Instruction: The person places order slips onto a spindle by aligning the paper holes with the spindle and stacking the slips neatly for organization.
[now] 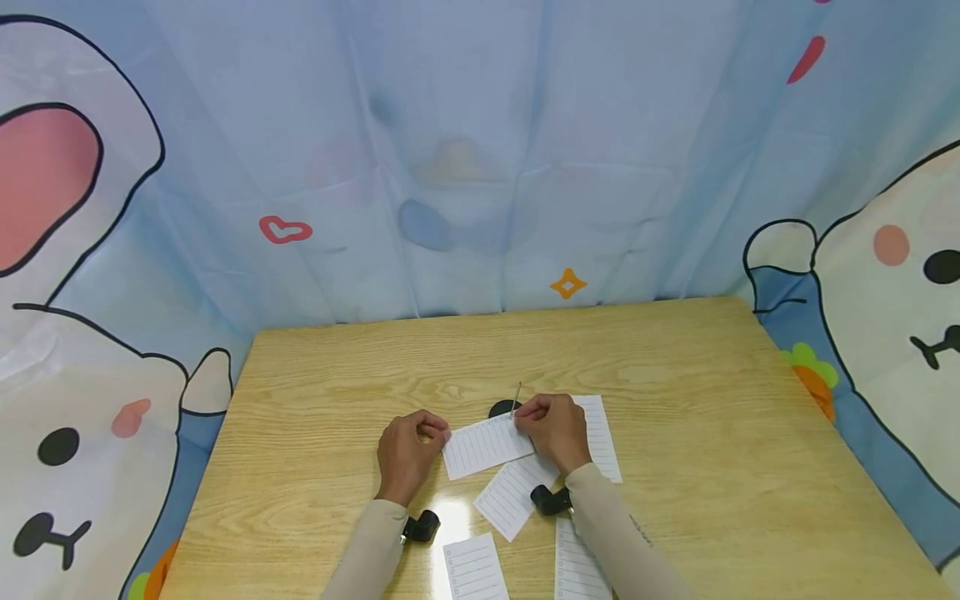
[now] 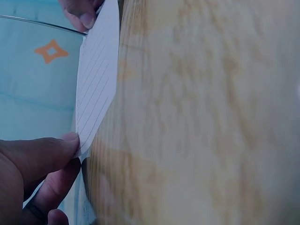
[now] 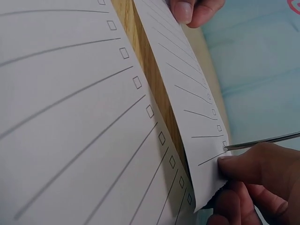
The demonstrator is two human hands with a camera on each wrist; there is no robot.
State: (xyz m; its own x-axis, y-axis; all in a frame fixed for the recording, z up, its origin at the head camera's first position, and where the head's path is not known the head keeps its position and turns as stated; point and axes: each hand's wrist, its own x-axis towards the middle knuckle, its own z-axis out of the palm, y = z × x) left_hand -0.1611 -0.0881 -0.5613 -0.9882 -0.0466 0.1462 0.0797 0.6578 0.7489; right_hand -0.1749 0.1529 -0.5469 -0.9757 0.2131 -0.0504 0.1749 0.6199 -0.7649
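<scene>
Both hands hold one white lined checklist slip (image 1: 483, 446) over the table. My left hand (image 1: 408, 454) pinches its left end between thumb and fingers; the left wrist view shows the thumb (image 2: 44, 157) on top. At the other end, my right hand (image 1: 557, 429) pinches the slip near its column of checkboxes. A thin metal spike (image 3: 262, 141) meets the slip beside the right thumb and points upward. Whether it passes through the paper, I cannot tell. Behind the slip shows part of a black round base (image 1: 502, 407).
Another checklist slip (image 1: 513, 500) lies just in front of the held one. A further slip (image 1: 600, 437) is partly behind the right hand. Near the front edge are two more, one slip (image 1: 476, 568) in the middle and one slip (image 1: 579, 567) partly under the right sleeve.
</scene>
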